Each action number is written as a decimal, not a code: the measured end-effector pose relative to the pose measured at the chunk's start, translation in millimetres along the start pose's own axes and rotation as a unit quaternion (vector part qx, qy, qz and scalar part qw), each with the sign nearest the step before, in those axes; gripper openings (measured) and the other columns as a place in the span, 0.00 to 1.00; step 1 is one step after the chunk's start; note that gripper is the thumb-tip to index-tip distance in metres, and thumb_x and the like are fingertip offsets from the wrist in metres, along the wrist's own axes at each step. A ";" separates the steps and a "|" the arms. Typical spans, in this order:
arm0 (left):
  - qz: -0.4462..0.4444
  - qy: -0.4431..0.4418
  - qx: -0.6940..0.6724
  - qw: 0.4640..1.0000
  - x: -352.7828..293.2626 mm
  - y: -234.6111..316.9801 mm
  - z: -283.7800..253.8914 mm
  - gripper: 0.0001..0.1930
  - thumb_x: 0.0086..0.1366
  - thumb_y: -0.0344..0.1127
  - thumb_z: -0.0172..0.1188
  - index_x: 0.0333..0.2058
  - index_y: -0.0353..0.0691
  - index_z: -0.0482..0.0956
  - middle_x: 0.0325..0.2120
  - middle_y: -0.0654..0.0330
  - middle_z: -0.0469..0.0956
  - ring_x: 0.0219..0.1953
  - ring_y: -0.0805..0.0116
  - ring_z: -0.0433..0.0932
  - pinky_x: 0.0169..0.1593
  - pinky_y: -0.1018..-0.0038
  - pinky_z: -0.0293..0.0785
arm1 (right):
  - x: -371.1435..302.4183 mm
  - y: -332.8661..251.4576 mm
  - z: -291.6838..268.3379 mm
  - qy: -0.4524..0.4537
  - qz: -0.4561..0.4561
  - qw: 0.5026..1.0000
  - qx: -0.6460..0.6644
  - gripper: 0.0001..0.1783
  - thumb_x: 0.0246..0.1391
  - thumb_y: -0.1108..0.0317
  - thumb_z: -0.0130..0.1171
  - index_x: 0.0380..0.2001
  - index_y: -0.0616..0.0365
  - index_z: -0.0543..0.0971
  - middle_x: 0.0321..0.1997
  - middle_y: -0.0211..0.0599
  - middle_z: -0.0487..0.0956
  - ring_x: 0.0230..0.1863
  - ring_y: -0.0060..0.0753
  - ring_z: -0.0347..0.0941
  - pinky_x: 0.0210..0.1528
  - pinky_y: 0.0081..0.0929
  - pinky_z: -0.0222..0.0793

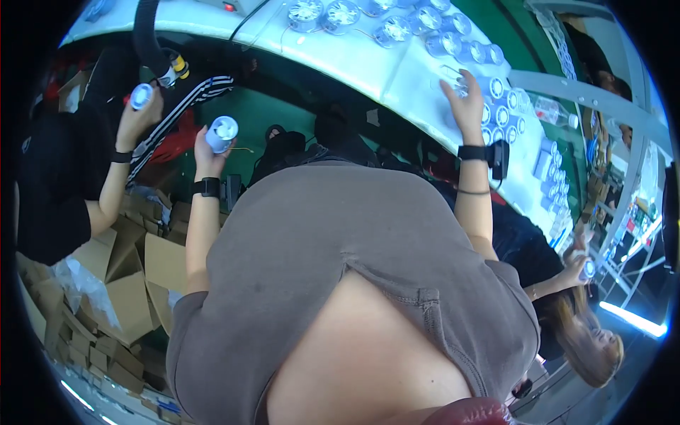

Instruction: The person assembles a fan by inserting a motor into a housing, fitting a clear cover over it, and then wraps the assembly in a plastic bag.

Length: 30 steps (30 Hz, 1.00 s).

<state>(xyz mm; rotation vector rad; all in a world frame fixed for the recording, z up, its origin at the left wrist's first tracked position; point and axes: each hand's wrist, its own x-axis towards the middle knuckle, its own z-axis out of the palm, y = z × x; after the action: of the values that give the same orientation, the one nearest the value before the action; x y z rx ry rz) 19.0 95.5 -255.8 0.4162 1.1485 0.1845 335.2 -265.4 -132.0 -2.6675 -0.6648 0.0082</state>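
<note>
My left hand (207, 154) is wrapped around a small white cylindrical fan unit (222, 130). White blades show in its round upper end, and a thin yellowish wire trails from it on the right. Over the white table, my right hand (466, 108) is raised with thumb and fingers apart. A small clear part (460, 89) shows between these fingers; whether they touch it I cannot tell. Just right of that hand stand rows of round white-and-blue fan units (501, 115). Farther back are several clear cylindrical housings with blades (397, 31).
The white table (354, 65) curves across the top and right. At left a co-worker's hand holds a similar round part (141, 96), below a black hose (146, 32). Cardboard boxes (131, 301) fill the lower left. A clear bottle (556, 113) lies near a metal frame (602, 95).
</note>
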 end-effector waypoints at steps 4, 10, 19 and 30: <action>-0.001 -0.103 -0.060 0.993 -32.7 -0.2 11.8 0.18 0.59 0.45 0.38 0.40 0.39 0.67 0.35 0.56 0.72 0.35 0.62 0.70 0.37 0.68 0.67 | -2.1 -81.0 13.4 -0.268 0.168 0.688 0.653 0.26 0.51 0.60 0.48 0.51 0.58 0.58 0.43 0.46 0.69 0.39 0.38 0.70 0.35 0.28 0.71; 0.034 -0.161 -0.128 0.978 -77.4 -2.4 20.7 0.19 0.62 0.46 0.35 0.40 0.39 0.67 0.34 0.55 0.72 0.33 0.63 0.70 0.33 0.73 0.68 | -0.8 -160.6 121.2 -0.492 0.127 0.566 0.649 0.24 0.53 0.60 0.45 0.51 0.61 0.58 0.46 0.49 0.66 0.40 0.37 0.70 0.38 0.29 0.71; 0.090 -0.132 -0.180 0.971 -79.1 -2.7 -14.5 0.21 0.63 0.48 0.33 0.40 0.39 0.67 0.31 0.53 0.72 0.26 0.61 0.71 0.27 0.75 0.68 | 50.9 -188.9 230.6 -0.545 0.243 0.457 0.659 0.27 0.48 0.67 0.53 0.50 0.63 0.58 0.50 0.49 0.63 0.45 0.41 0.66 0.48 0.33 0.65; 0.112 0.019 -0.250 0.962 -79.5 -15.0 -31.4 0.19 0.62 0.47 0.36 0.39 0.39 0.67 0.32 0.55 0.71 0.27 0.63 0.69 0.27 0.75 0.67 | 55.6 -225.0 285.0 -0.553 0.065 0.638 0.533 0.34 0.39 0.73 0.60 0.50 0.59 0.56 0.45 0.45 0.66 0.44 0.35 0.66 0.43 0.27 0.67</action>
<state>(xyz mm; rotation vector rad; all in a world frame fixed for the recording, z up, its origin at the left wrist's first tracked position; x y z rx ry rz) -42.9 61.0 -205.7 0.0908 1.0449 0.6674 255.3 47.6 -306.7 -1.2498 -0.4739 1.6130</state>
